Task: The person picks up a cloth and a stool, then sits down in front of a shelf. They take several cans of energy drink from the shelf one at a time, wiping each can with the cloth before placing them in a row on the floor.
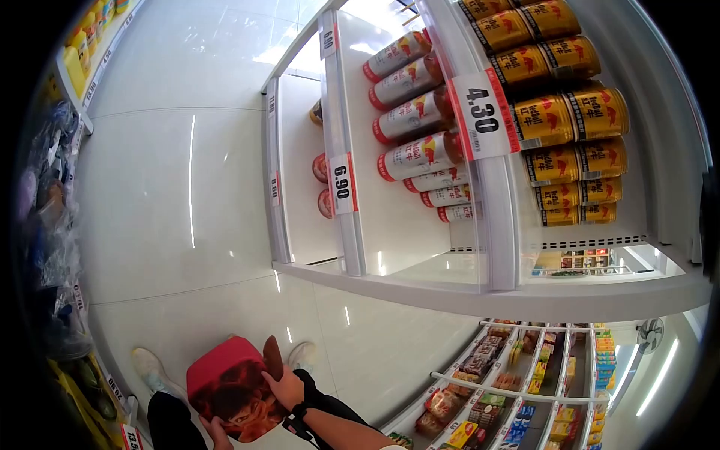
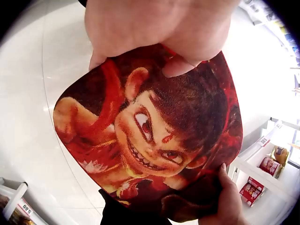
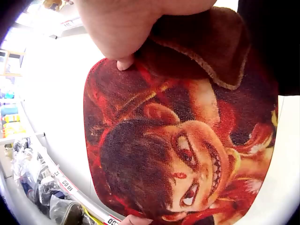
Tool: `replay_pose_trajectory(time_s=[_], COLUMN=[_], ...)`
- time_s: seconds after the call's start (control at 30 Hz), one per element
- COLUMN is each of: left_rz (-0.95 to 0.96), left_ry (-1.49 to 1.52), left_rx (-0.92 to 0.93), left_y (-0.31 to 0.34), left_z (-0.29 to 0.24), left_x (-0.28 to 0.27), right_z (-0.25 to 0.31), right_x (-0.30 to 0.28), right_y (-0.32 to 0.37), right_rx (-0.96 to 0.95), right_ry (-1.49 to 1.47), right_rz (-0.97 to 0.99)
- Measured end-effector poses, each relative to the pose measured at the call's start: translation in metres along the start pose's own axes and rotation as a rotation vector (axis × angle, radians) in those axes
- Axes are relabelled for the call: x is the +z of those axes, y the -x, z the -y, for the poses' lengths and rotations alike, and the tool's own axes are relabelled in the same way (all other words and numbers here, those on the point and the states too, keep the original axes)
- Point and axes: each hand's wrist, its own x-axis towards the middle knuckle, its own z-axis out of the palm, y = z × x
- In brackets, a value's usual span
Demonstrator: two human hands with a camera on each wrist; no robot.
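Held low in front of the body is a flat, rounded item (image 1: 232, 382) with a red edge, printed with a grinning cartoon character; its exact kind I cannot tell. My left hand (image 1: 217, 433) grips one edge, the thumb lying on the print (image 2: 178, 117) in the left wrist view. At the opposite side my right hand (image 1: 285, 388) pinches the item's edge, thumb on the printed face. A brown fuzzy flap (image 3: 211, 42) with a pale fringe sticks out beside the right hand. Most fingers are hidden behind the item.
A white shelf rack (image 1: 405, 289) stands ahead with gold cans (image 1: 540, 120) and silver-and-red bottles (image 1: 416, 112). Plastic-wrapped goods (image 1: 56, 240) line the left shelf. Packaged snacks (image 1: 480, 360) fill racks at lower right. Glossy tiled floor (image 1: 180, 187) runs between them.
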Motion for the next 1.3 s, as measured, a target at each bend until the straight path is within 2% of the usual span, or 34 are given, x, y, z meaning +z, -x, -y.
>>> replay_pose_trajectory(time_s=[0.17, 0.27, 0.4, 0.57, 0.63, 0.67, 0.7, 0.77, 0.8, 0.83, 0.9, 0.93, 0.97, 1.0, 1.03, 1.1, 1.13, 1.2, 1.23, 1.27, 1.3], left_rz=[-0.055, 0.023, 0.001, -0.003, -0.021, 0.033, 0.028, -0.069, -0.080, -0.137, -0.148, -0.096, -0.038, 0.056, 0.153, 0.402, 0.447, 0.542, 0.593, 0.594, 0.620], left_ry=[0.066, 0.060, -0.036, 0.036, -0.077, -0.034, -0.035, -0.197, -0.184, -0.201, -0.232, -0.168, -0.145, -0.114, -0.088, -0.122, -0.142, -0.172, -0.184, -0.192, -0.224], left_rx=[-0.050, -0.075, -0.083, -0.176, -0.232, -0.304, -0.303, -0.422, -0.391, -0.293, 0.106, 0.218, 0.004, -0.064, -0.129, -0.118, -0.085, 0.000, 0.051, 0.088, 0.303], left_y=[-0.021, 0.009, 0.026, 0.003, 0.001, 0.029, 0.039, 0.050, 0.039, 0.043, -0.002, 0.010, 0.028, 0.077, 0.132, 0.186, 0.207, 0.253, 0.279, 0.297, 0.306], left_z=[0.042, 0.023, 0.014, 0.053, 0.063, 0.026, 0.012, -0.017, -0.007, -0.022, 0.010, -0.020, -0.051, -0.109, -0.167, -0.222, -0.240, -0.270, -0.284, -0.288, -0.284], left_x=[-0.011, -0.010, -0.010, -0.039, -0.045, -0.033, -0.026, -0.021, -0.025, -0.016, -0.022, -0.005, 0.004, 0.026, 0.049, 0.069, 0.078, 0.091, 0.094, 0.094, 0.091], right_z=[-0.002, -0.007, -0.011, -0.009, -0.009, -0.013, -0.018, -0.020, -0.020, -0.019, -0.012, -0.005, 0.005, 0.026, 0.042, 0.079, 0.094, 0.123, 0.138, 0.160, 0.175], right_x=[-0.002, -0.002, 0.003, 0.010, 0.016, 0.018, 0.017, 0.011, 0.007, 0.001, -0.013, -0.023, -0.034, -0.056, -0.073, -0.110, -0.123, -0.151, -0.173, -0.207, -0.232], right_y=[0.006, 0.011, 0.020, 0.025, 0.031, 0.031, 0.031, 0.029, 0.028, 0.027, 0.028, 0.034, 0.036, 0.041, 0.046, 0.066, 0.074, 0.094, 0.111, 0.134, 0.150], right_rx=[-0.008, -0.012, 0.008, -0.011, -0.042, -0.050, -0.051, -0.028, -0.024, -0.045, -0.032, -0.068, -0.104, -0.106, -0.136, -0.250, -0.282, -0.277, -0.306, -0.261, -0.216], right_ry=[0.046, 0.023, 0.024, -0.002, 0.045, 0.064, 0.061, -0.048, -0.081, -0.098, -0.022, -0.034, -0.048, -0.051, -0.078, -0.294, -0.314, -0.617, -0.638, -0.815, -0.988], right_rz=[0.045, 0.075, 0.108, 0.134, 0.113, 0.124, 0.129, 0.214, 0.233, 0.209, 0.220, 0.192, 0.161, 0.206, 0.247, 0.277, 0.258, 0.353, 0.341, 0.460, 0.584])
